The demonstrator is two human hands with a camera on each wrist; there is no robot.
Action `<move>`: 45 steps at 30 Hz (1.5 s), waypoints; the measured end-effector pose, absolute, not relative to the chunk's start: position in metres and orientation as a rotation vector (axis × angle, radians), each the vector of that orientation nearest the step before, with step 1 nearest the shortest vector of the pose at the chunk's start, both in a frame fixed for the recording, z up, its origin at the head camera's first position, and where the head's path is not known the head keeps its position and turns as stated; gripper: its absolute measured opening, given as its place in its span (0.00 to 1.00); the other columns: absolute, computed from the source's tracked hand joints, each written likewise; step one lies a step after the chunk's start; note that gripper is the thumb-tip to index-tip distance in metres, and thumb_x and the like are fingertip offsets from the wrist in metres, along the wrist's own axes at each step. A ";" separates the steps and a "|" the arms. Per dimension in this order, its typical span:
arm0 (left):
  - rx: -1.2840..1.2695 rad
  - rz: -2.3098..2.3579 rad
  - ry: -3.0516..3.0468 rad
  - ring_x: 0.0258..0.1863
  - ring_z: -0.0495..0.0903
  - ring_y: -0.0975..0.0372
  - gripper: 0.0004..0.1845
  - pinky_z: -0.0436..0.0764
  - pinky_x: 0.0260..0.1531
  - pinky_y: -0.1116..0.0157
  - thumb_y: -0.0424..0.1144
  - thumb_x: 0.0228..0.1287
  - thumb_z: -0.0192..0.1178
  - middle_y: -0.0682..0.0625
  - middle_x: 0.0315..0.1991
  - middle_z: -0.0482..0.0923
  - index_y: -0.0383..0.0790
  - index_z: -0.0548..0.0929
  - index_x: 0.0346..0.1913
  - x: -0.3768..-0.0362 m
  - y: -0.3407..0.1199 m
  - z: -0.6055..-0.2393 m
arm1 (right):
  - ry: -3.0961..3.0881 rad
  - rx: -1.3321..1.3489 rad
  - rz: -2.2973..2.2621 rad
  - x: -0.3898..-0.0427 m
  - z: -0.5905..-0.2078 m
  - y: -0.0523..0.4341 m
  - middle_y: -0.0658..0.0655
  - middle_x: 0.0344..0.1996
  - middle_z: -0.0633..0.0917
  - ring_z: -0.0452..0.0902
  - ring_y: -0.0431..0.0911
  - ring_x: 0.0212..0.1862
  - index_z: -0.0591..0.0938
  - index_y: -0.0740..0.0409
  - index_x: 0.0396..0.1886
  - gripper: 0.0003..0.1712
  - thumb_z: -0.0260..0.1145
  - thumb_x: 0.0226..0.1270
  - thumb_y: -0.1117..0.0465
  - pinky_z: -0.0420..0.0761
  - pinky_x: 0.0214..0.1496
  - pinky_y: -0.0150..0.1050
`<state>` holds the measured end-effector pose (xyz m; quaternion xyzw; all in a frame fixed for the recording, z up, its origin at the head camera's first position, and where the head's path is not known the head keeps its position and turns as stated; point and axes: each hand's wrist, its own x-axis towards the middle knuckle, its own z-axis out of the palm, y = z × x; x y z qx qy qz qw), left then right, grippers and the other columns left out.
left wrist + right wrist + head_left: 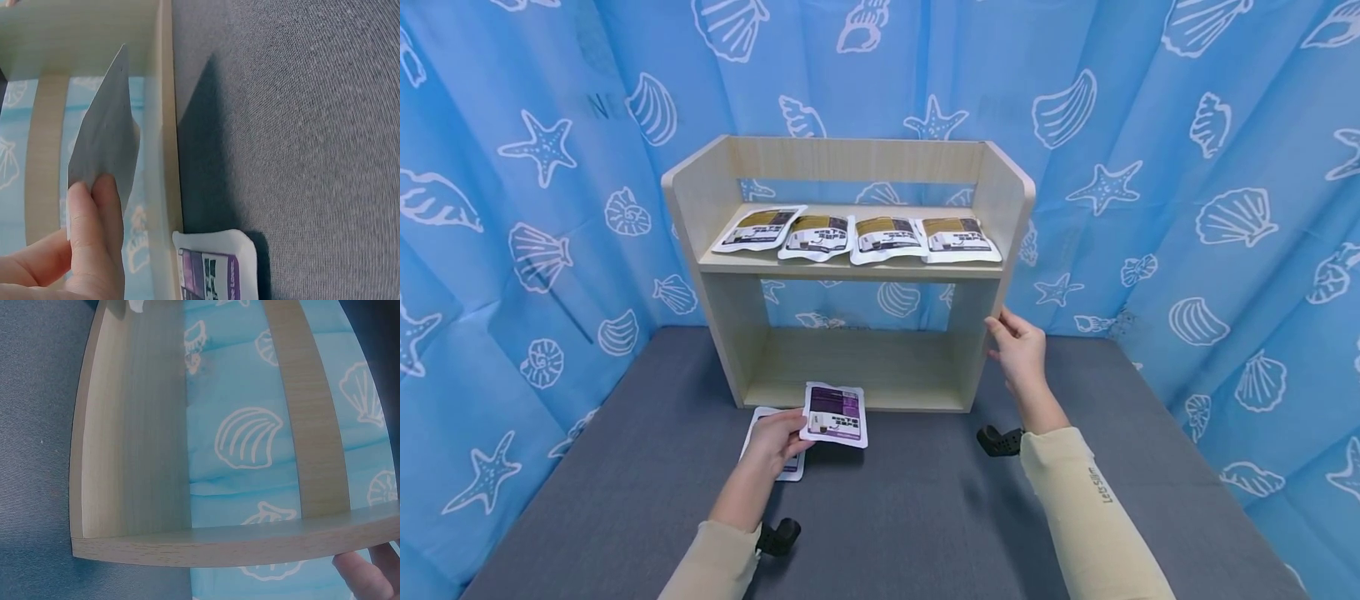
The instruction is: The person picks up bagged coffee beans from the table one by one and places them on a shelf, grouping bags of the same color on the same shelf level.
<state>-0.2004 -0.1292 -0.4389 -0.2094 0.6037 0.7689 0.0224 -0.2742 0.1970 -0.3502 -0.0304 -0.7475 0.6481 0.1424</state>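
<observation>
My left hand (775, 440) pinches a white pouch with a purple label (835, 414) by its side, raised in front of the shelf's bottom board. Its plain back faces the left wrist view, with two fingers laid along it. A second purple-labelled pouch (211, 265) lies on the table below, partly covered by the left hand in the head view. On the right, my right hand (1021, 346) touches the front edge and outer side of the wooden shelf's (134, 550) right panel. Its fingertips are right at the panel, none on the inner face.
On the upper board (820, 268) several white pouches with brown-gold labels (887, 237) lie in a row. The shelf stands on a grey cloth-covered table (895, 517). Behind it hangs a blue curtain (1105, 100) with shell patterns. A black wrist strap piece (1000, 442) sits by each wrist.
</observation>
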 end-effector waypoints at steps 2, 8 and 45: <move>-0.652 2.384 1.863 0.25 0.82 0.64 0.18 0.83 0.24 0.71 0.22 0.69 0.50 0.40 0.35 0.84 0.17 0.71 0.59 -0.202 -0.127 -0.439 | -2.155 -0.092 1.872 -0.274 -0.350 0.198 0.62 0.64 0.75 0.71 0.54 0.64 0.72 0.57 0.68 0.26 0.59 0.73 0.55 0.76 0.57 0.55; -0.667 2.377 1.855 0.26 0.82 0.63 0.18 0.83 0.25 0.70 0.22 0.69 0.51 0.34 0.41 0.83 0.18 0.71 0.60 -0.207 -0.121 -0.440 | -2.146 -0.097 1.877 -0.274 -0.351 0.199 0.63 0.63 0.75 0.72 0.54 0.63 0.72 0.57 0.68 0.26 0.59 0.73 0.56 0.76 0.56 0.54; -0.637 2.489 1.743 0.26 0.80 0.64 0.18 0.83 0.24 0.72 0.22 0.68 0.51 0.32 0.44 0.80 0.17 0.71 0.59 -0.233 -0.087 -0.446 | -2.127 -0.095 1.887 -0.274 -0.351 0.196 0.63 0.62 0.76 0.72 0.54 0.63 0.72 0.58 0.67 0.25 0.59 0.73 0.58 0.76 0.57 0.54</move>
